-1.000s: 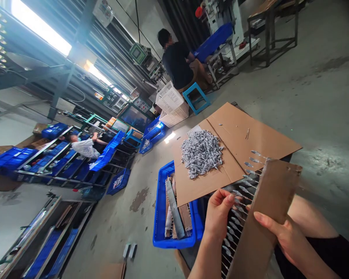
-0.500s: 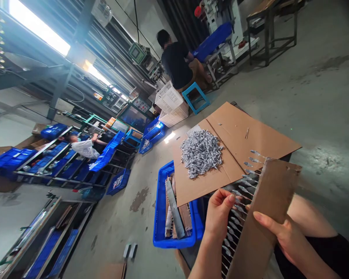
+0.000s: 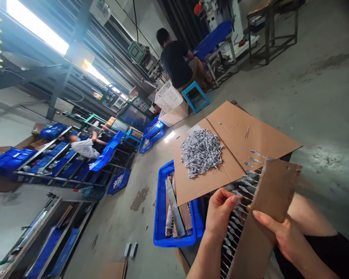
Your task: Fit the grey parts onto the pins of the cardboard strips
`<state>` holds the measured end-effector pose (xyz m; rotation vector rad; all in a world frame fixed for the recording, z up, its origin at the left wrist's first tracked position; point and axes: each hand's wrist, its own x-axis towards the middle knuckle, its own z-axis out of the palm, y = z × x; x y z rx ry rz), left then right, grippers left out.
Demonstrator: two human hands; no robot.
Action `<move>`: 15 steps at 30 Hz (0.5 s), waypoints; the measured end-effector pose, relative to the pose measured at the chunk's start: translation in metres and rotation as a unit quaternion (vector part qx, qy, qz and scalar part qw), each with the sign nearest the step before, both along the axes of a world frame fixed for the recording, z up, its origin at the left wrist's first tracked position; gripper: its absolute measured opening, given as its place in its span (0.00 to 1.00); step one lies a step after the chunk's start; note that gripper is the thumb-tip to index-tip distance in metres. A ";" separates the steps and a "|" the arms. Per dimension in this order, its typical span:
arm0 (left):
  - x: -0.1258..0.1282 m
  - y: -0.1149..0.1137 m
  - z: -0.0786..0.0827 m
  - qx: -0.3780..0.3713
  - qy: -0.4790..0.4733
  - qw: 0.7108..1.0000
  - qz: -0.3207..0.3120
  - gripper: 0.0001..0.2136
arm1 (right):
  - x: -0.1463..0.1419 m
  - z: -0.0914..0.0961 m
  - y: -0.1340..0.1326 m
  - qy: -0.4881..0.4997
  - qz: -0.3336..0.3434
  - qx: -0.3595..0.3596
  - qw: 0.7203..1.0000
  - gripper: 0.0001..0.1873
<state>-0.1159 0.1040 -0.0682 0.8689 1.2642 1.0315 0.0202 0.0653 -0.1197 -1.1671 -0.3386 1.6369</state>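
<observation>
My right hand grips a long brown cardboard strip, thumb across its face. A row of small silver metal pieces on thin pins sticks out along the strip's left edge. My left hand is curled with its fingertips pinched at one of these pins near the row's middle. Just beyond lies a flat cardboard sheet with a heap of the same silver pieces on it.
A blue crate holding cardboard and a metal bar sits left of the sheet. Farther back, a person in black sits on a blue stool beside white baskets. Another person works at racks of blue bins on the left.
My left fingertips shifted slightly along the row of pins. The strip and my right hand stay in place.
</observation>
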 end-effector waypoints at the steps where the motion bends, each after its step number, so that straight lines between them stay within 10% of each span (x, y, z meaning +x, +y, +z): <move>1: 0.000 -0.001 0.000 0.005 0.001 1.000 -0.001 0.14 | 0.000 0.000 0.000 -0.001 0.000 0.002 1.000 0.14; 15: -0.014 0.027 -0.031 0.041 0.043 0.998 -0.031 0.17 | 0.024 -0.012 0.040 0.037 0.049 -0.012 0.998 0.09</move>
